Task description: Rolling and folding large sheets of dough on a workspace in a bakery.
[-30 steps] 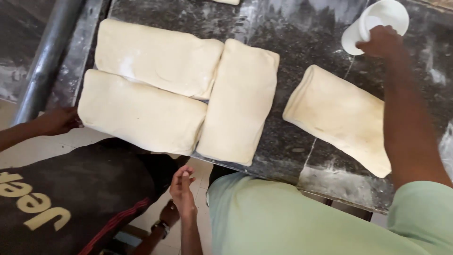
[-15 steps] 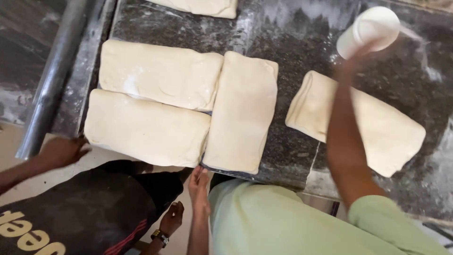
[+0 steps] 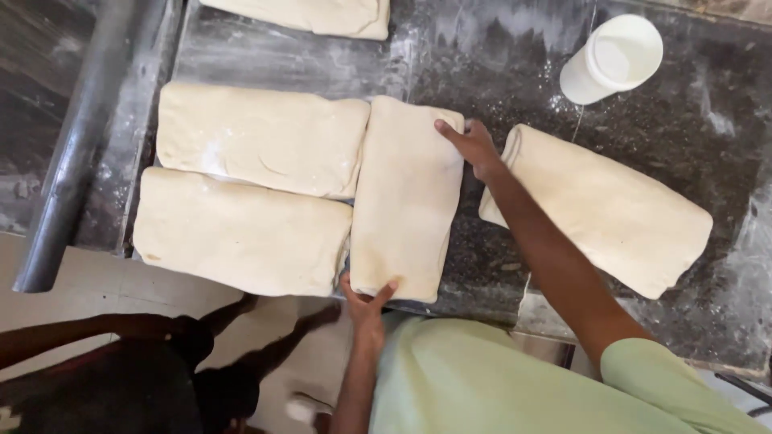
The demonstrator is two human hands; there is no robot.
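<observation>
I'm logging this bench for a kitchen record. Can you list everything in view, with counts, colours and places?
Folded rectangular dough slabs: five, pale cream; three grouped on the tray, one at top edge, one at right on the counter.
Dark metal tray: one, floured, left-centre.
Dark speckled stone counter: one, flour-dusted, right.
White plastic cup: one, upper right on the counter.
Grey metal pipe: one, far left.
Another person's arm: dark top, lower left.
Left hand: grips the upright slab's near end.
Right hand: on that slab's far right corner.
</observation>
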